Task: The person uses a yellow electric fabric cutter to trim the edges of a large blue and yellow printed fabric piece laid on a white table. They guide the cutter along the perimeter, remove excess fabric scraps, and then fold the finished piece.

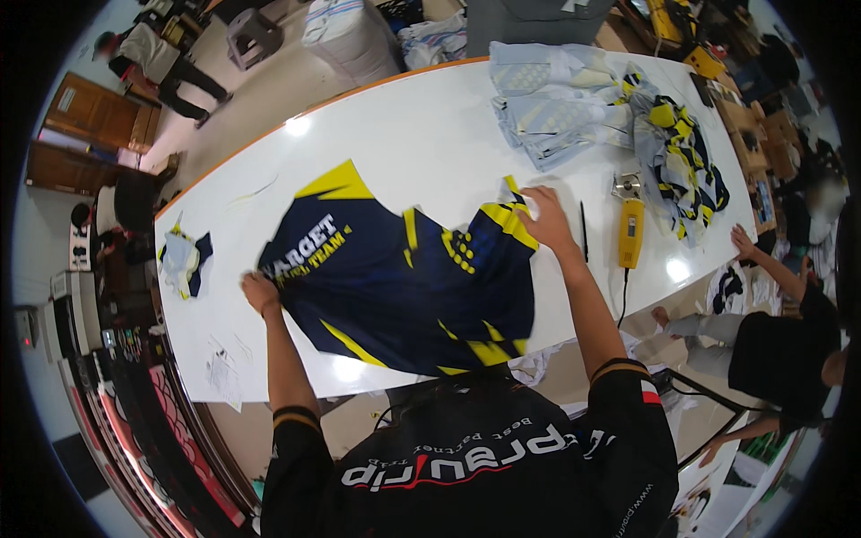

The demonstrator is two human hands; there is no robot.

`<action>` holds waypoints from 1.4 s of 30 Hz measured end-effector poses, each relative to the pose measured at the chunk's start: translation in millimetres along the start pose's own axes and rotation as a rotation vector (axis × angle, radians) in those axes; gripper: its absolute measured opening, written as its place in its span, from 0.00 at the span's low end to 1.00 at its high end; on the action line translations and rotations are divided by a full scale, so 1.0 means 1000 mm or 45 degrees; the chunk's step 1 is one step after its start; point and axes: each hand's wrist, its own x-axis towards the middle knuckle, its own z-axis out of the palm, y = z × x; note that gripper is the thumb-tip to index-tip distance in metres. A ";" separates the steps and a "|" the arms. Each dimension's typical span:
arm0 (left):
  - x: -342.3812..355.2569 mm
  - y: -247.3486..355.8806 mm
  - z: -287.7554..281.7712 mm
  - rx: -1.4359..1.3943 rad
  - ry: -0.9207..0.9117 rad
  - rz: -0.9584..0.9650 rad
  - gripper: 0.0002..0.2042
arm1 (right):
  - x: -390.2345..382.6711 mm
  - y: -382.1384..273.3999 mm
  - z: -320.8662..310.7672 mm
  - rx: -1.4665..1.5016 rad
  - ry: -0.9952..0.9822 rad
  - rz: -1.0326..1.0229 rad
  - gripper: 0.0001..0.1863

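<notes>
A navy and yellow printed jersey piece [404, 291] lies spread over the white table in front of me, its near edge lifted or hanging by the table's near side. My left hand [260, 292] is closed on its left edge, beside the white lettering. At the upper right, my right hand [549, 221] grips the yellow corner between thumb and fingers; part of the grip is hidden by the hand. To the right of that hand lie a thin black pen-like stick [584, 231] and a yellow electric cloth cutter [631, 235] with a cord.
Pale grey fabric pieces [565, 112] are stacked at the table's far side, beside a heap of navy-yellow cloth [683, 166]. A small scrap [184, 260] and a paper [224, 378] lie left. A co-worker's hand [743, 243] rests on the white table's [413, 125] right edge.
</notes>
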 end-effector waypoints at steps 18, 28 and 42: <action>-0.354 0.114 -0.083 -0.209 -0.698 0.130 0.20 | -0.046 -0.042 -0.037 0.562 -0.852 0.573 0.20; -0.176 0.114 -0.267 -2.135 -0.162 -0.664 0.31 | -0.050 -0.141 -0.114 1.704 0.225 0.105 0.29; 0.251 0.170 -0.244 -1.943 -0.239 -0.126 0.26 | 0.268 -0.273 -0.089 1.777 0.431 0.265 0.26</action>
